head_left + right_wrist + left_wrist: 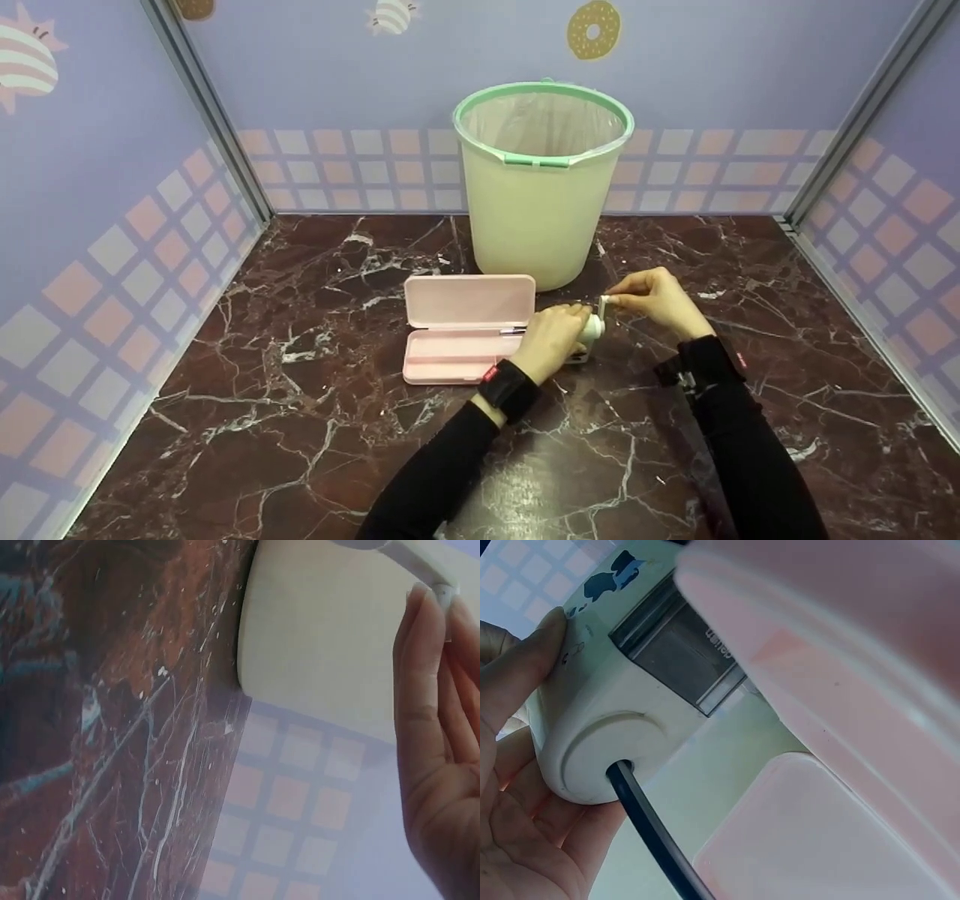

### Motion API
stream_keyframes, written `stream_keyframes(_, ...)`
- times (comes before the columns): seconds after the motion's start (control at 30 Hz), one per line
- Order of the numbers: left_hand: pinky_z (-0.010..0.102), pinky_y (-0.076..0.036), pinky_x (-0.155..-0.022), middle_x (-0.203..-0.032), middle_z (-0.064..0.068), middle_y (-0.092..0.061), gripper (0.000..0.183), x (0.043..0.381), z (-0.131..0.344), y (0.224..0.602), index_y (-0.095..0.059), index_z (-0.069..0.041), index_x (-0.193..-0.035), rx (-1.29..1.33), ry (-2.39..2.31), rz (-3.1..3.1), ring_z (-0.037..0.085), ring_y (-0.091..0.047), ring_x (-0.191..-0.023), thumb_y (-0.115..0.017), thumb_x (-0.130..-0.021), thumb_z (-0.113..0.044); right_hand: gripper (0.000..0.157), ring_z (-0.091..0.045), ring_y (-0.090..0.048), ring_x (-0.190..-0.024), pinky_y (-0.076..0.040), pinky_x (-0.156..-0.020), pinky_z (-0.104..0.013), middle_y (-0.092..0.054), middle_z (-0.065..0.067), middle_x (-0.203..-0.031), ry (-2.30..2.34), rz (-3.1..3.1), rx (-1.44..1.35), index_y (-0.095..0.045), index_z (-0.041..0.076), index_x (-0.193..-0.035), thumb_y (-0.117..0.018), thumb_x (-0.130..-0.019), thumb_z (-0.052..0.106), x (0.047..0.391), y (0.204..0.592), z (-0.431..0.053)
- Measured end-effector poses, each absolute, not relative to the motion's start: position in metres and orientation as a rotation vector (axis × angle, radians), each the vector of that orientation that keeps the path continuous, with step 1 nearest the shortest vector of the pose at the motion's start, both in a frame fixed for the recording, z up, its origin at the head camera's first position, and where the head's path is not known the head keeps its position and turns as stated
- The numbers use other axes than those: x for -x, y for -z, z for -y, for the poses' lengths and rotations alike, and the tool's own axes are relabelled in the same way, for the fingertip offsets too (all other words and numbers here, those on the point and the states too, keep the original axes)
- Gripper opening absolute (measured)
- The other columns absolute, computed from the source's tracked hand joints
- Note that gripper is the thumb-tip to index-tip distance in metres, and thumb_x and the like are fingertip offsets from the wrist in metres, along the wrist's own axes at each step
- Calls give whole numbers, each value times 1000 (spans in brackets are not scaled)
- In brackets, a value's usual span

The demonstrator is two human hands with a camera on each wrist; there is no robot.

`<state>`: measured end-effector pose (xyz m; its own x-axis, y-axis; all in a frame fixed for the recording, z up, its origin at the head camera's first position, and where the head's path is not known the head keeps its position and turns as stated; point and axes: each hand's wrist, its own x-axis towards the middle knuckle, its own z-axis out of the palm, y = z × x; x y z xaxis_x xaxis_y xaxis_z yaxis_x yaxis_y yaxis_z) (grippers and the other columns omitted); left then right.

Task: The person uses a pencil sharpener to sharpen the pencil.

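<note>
A white crank pencil sharpener (604,701) stands beside the pencil case, with a dark see-through drawer (679,652) in its side. My left hand (551,337) grips its body, covering most of it in the head view. A dark pencil (654,829) sticks out of the round hole in the sharpener's front; its point is hidden inside. On the far side, my right hand (658,300) pinches the knob of the crank handle (420,566) between thumb and fingers. To the left lies a pink pencil case (470,301) with its lid raised.
Behind the sharpener stands a tall pale bin (536,217) with a green rim and a clear liner. The dark marbled tabletop (300,427) is bounded by patterned panels (360,172) at the back and both sides.
</note>
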<state>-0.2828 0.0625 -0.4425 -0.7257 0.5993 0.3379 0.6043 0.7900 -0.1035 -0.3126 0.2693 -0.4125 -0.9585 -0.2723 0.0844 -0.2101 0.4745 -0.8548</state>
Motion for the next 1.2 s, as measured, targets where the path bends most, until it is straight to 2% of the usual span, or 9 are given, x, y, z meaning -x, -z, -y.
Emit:
stream_keyframes(0.23, 27, -57, -84, -121, -2, -71, 53, 283, -61, 443, -65, -16, -125, 927, 44, 2616, 15, -69, -104, -80, -78, -36, 22, 1, -66, -68, -56, -63, -19, -74, -24, -99, 1434, -2744, 455, -74, -4, -102, -72, -89, 13, 316, 415, -266)
stream_keyframes(0.4, 29, -57, -85, -122, -2, -70, 54, 284, -59, 442, -64, -16, -125, 930, 58, 2623, 15, -69, -105, -79, -78, -36, 14, -1, -67, -70, -54, -63, -15, -75, -21, -94, 1354, -2887, 525, -77, -1, -94, -75, -86, 11, 321, 419, -262)
stream_keyframes(0.67, 29, -56, -90, -124, 0, -70, 52, 284, -60, 441, -64, -15, -126, 954, 67, 2632, 16, -68, -108, -78, -79, -36, 7, -2, -62, -68, -47, -60, -8, -75, -20, -87, 1207, -3027, 534, -77, -3, -85, -77, -82, 4, 328, 427, -254)
stream_keyframes(0.97, 31, -58, -85, -124, -1, -70, 52, 284, -59, 443, -63, -15, -127, 942, 47, 2629, 18, -70, -104, -78, -81, -35, 4, -3, -59, -63, -47, -58, -12, -75, -19, -83, 1054, -2993, 547, -75, -4, -81, -76, -80, 0, 335, 430, -252)
stream_keyframes(1.2, 30, -59, -78, -116, -3, -71, 52, 284, -59, 443, -64, -16, -126, 947, 29, 2591, 17, -70, -96, -78, -80, -38, 4, -6, -50, -58, -42, -56, -22, -74, -16, -76, 854, -2951, 646, -72, -4, -76, -74, -79, -2, 337, 436, -251)
